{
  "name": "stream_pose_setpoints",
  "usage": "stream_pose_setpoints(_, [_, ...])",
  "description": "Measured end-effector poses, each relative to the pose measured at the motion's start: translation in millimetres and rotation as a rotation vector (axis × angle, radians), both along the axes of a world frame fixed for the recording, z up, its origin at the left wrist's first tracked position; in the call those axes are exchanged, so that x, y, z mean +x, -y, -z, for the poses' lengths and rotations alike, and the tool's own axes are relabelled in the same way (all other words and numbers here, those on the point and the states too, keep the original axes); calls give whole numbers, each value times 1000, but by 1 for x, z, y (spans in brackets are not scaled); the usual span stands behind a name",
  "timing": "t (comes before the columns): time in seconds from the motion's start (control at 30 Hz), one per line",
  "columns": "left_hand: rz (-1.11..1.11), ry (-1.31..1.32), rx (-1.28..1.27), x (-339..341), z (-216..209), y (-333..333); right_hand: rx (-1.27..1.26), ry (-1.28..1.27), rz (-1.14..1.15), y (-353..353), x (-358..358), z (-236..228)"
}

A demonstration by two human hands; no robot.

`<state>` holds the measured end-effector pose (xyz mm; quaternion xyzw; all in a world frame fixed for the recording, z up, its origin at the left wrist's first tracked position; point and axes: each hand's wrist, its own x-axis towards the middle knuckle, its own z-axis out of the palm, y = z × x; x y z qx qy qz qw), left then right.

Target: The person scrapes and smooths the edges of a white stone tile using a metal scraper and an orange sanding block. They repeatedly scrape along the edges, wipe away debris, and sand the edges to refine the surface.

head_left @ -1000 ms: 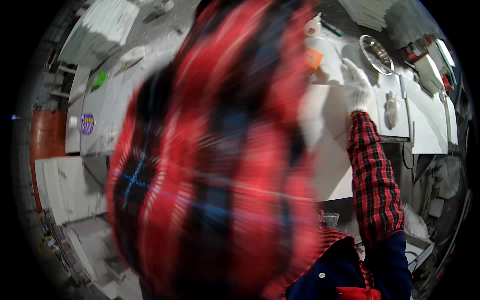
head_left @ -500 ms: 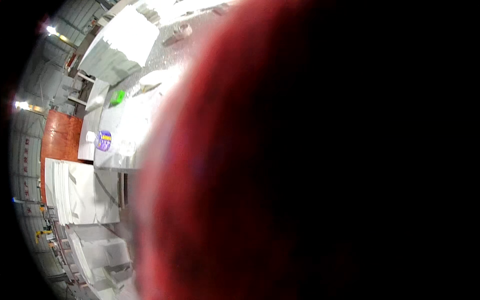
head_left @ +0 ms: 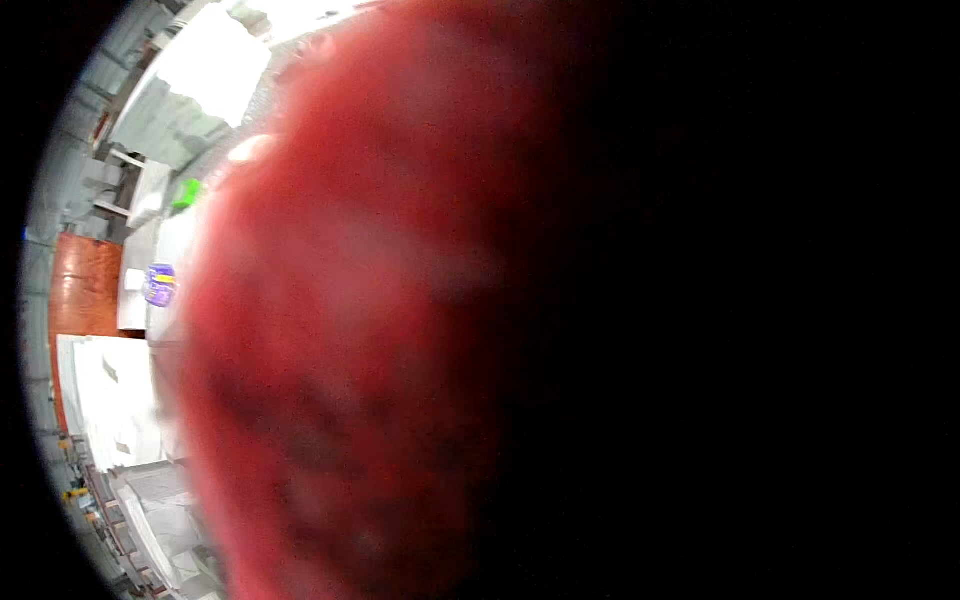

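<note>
A large, blurred red shape (head_left: 330, 300) lies right up against the lens and hides the middle of the head view. Its kind cannot be made out, and the right half is black. Neither of my hands can be recognised, nor anything they hold. Left of the red shape, a clear plastic bottle with a purple label (head_left: 160, 285) lies on its side in the picture. Above it, a small bright green object (head_left: 186, 194) rests on a pale surface.
A glossy reddish-brown board (head_left: 88, 285) stands at the far left. Below it are stacked white slabs (head_left: 115, 400) and more grey-white slabs (head_left: 165, 520). A large pale slab with grey veining (head_left: 165, 125) is at the upper left.
The red shape has spread leftward and covers more of the pale surface. The bottle, green object and slabs appear shifted left in the picture.
</note>
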<state>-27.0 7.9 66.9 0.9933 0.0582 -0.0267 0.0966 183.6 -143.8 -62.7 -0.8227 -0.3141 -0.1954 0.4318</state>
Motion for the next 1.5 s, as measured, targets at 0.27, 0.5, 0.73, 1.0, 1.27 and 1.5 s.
stream_pose_setpoints(0.27, [-128, -62, 25, 87, -31, -61, -43, -44, 25, 5, -7, -1])
stream_pose_setpoints(0.5, [-215, -83, -61, 158, -30, -113, -37, -127, 25, -8, -23, -16])
stream_pose_setpoints(0.73, [-328, -295, 206, 148, -41, -120, -37, -191, 43, -14, -35, -21])
stream_pose_setpoints(1.0, [-422, -2, -219, 150, -16, -127, -63, -146, 124, 0, -11, -15])
stream_pose_setpoints(1.27, [-216, 230, -199, 176, 35, -139, -68, -171, 136, -3, -23, -31])
stream_pose_setpoints(1.5, [-125, 253, -190, 209, 56, -122, -130, -190, 173, -1, -25, -36])
